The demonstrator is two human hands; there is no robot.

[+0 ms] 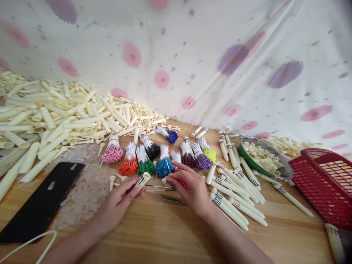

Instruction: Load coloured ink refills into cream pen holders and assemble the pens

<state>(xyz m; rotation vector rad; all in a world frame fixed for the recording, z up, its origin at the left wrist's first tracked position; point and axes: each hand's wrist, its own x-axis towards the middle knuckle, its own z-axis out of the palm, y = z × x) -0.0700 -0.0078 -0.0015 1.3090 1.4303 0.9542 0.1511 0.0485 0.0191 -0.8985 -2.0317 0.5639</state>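
My left hand (pixel 121 198) is closed around a short cream pen barrel (pixel 143 179) with coloured slots, its open end pointing up and right. Across from it, my right hand (pixel 189 183) pinches a small cream plastic piece (pixel 164 180), partly hidden by the fingers. A few thin refills (pixel 159 189) lie on the table between the hands, beside dark tweezers (pixel 169 198). Just beyond stand bundles of white refills with coloured tips: orange (pixel 128 163), green (pixel 144 161), blue (pixel 164 163) and others. A red-tipped bundle (pixel 183 182) is mostly covered by my right hand.
Many cream tubes (pixel 63 113) are heaped at the left, near a black phone (pixel 41 201) with a white cable. Pens with coloured slots (pixel 233 194) lie at the right. Behind them are a green-sided bowl (pixel 264 156) of small parts and a red basket (pixel 324 183).
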